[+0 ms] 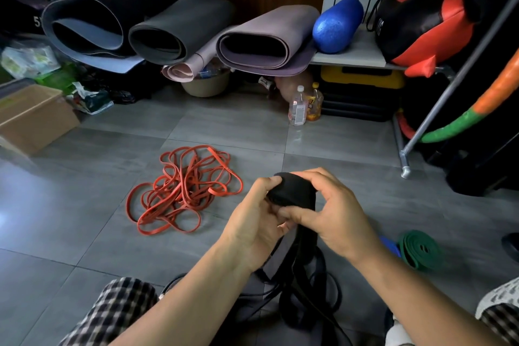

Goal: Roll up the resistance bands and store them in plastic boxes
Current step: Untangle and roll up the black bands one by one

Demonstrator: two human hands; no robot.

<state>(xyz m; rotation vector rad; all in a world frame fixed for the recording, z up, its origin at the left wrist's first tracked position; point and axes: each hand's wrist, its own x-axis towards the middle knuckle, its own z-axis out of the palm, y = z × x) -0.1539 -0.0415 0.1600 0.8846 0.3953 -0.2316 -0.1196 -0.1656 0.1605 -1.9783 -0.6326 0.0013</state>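
Observation:
A wide black resistance band point(292, 191) is partly wound into a roll held between both hands above the floor. My left hand point(254, 222) grips the roll's left side and my right hand point(334, 213) wraps its right side and top. The band's loose tail point(304, 284) hangs down to the floor between my knees. A tangled pile of thin red bands point(182, 191) lies on the grey tiles to the left. A rolled green band point(420, 250) rests on the floor at the right, with a blue one point(390, 244) partly hidden beside it. No plastic box is in view.
Rolled yoga mats point(174, 34) and a blue foam roller point(337, 25) sit on a low shelf at the back. Two bottles point(304, 105) stand on the floor below. A cardboard box point(33, 118) is at the left, a metal rack leg point(404, 160) and a black-red bag point(427, 17) at the right.

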